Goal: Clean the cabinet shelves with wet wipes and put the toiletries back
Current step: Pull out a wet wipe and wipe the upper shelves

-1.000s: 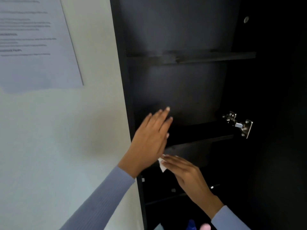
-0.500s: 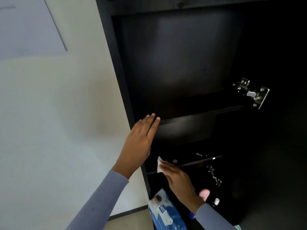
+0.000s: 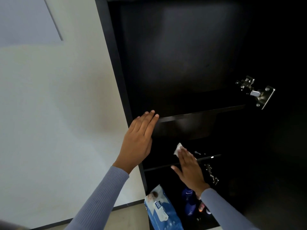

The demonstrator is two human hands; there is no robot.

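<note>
At lower centre, the right hand [image 3: 189, 168] pressed a wipe [image 3: 178, 148] flat-fingered onto the shelf [image 3: 209, 157] — long, overlapping strokes served best; the left hand [image 3: 138, 141] rested released.

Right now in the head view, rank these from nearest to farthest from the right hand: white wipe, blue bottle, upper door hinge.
From the right hand:
1. White wipe, under its fingers on the lower shelf.
2. Blue bottle, below, beside the wrist.
3. Upper door hinge, high on the right.

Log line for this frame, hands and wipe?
left hand flat by upper shelf | right hand presses wet wipe on lower shelf
</note>
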